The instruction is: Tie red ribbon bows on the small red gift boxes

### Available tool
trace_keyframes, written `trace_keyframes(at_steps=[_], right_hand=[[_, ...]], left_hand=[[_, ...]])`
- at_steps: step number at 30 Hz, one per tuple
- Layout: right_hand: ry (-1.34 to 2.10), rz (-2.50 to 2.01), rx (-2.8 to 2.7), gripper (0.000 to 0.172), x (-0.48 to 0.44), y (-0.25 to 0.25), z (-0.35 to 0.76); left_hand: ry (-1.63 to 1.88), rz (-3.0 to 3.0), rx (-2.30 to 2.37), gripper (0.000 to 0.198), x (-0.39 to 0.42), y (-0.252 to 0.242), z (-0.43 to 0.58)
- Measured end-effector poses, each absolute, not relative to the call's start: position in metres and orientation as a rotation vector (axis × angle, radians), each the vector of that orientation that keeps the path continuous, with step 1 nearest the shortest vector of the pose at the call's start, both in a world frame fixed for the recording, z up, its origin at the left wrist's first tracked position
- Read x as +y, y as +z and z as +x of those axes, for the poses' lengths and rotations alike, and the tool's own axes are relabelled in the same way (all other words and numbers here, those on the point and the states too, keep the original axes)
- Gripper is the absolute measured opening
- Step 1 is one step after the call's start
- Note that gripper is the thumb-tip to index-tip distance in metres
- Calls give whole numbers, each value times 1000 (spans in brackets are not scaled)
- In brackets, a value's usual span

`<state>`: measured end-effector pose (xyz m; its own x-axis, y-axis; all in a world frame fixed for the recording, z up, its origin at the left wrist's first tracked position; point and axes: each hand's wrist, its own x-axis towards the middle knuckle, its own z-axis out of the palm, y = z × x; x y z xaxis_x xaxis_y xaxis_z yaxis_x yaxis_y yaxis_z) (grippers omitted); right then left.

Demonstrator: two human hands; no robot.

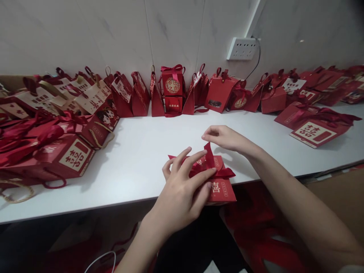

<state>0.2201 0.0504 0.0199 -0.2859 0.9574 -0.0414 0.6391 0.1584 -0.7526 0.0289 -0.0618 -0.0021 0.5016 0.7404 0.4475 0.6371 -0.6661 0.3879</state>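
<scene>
A red gift box [223, 194] with gold characters lies at the front edge of the white table, tied with a dark red ribbon [224, 173]. My left hand [187, 185] rests on top of it, fingers spread across the lid and the ribbon. One ribbon tail [209, 152] stands upright between my two hands. Just beyond this tail is my right hand [223, 137], its thumb and forefinger tips brought together in a pinch. Whether anything is caught between those tips cannot be made out. Part of the box's left side is hidden beneath my left hand.
Red gift boxes [172, 85] line the wall behind the white table [136, 159]. Larger boxes with ribbons and rope handles [75, 157] crowd the left; another ribboned box [313, 132] lies at right. A power strip [242, 48] hangs on the wall.
</scene>
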Motion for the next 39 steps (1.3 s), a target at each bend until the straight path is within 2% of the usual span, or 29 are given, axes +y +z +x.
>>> trace_keyframes(at_steps=[2, 5, 11, 15, 20, 24, 28, 32, 36, 39], right_hand=[[893, -1419, -2131, 19, 47, 34, 210], [1062, -1248, -2479, 17, 41, 50, 191], [1198, -963, -2747, 16, 54, 42, 163], [1289, -1067, -2494, 14, 59, 40, 165], [1286, -1247, -2180, 24, 54, 42, 184], [1334, -1344, -2092, 24, 55, 28, 197], [1137, -1323, -1928, 22, 44, 13, 209], [877, -1339, -1525, 33, 6, 9, 227], [1014, -1461, -1511, 50, -38, 5, 236], [1072, -1502, -1539, 56, -60, 3, 235]], left_hand=[[899, 2572, 1198, 35, -62, -1, 29], [940, 2583, 1184, 35, -61, -1, 30], [978, 2587, 1157, 35, -59, -3, 31], [970, 2564, 1173, 35, -60, -4, 30], [945, 2537, 1202, 37, -61, -4, 29], [919, 2509, 1222, 37, -62, -5, 30], [853, 2445, 1251, 41, -61, -4, 30], [720, 2389, 1247, 44, -59, 2, 29], [658, 2337, 1208, 52, -57, 8, 28], [786, 2223, 1193, 66, -57, 7, 28]])
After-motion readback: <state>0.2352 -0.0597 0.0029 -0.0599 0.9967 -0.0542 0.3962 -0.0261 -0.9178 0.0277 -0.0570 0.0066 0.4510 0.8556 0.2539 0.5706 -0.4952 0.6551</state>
